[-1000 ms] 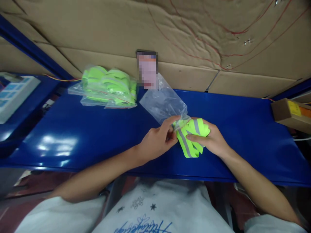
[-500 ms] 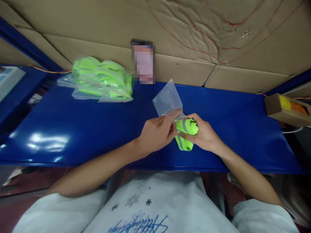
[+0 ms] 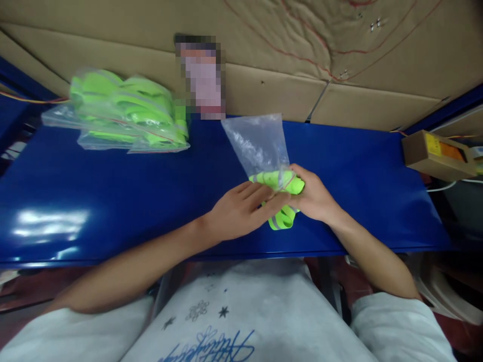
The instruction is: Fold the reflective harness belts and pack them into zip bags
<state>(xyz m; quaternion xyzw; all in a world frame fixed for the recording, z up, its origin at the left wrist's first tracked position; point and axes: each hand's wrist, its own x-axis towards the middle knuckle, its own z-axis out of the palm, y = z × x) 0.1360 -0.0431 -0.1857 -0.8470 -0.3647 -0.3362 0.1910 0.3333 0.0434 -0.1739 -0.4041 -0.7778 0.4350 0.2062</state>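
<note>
The strap (image 3: 296, 186) is grasped at its right end by the fingers of the right hand (image 3: 315, 196); their tips are hidden behind the roll. The fingers of the left hand (image 3: 247, 208) are laid across the strap's middle from the left, and whether anything is pinched beneath them cannot be told. Much of the strap is covered by these fingers, so its full length cannot be made out.

It is coloured fluorescent yellow-green with grey bands; its upper part is rolled up above the left fingers, while a loose loop is left showing just below them. The rolled part is partly overlaid by the mouth of a clear bag (image 3: 260, 143), marked with a thin red line. The rest of the bag is spread flat and wrinkled just beyond the fingers.

Farther off, to the left of the fingers, similar bagged straps (image 3: 139, 108) are heaped on the blue table (image 3: 169, 188); their count is blurred by glossy plastic. Between heap and bag, a panel (image 3: 204, 80) is obscured by pixelation. Well to the right of the fingers, a cardboard box (image 3: 437, 163) is seen.
</note>
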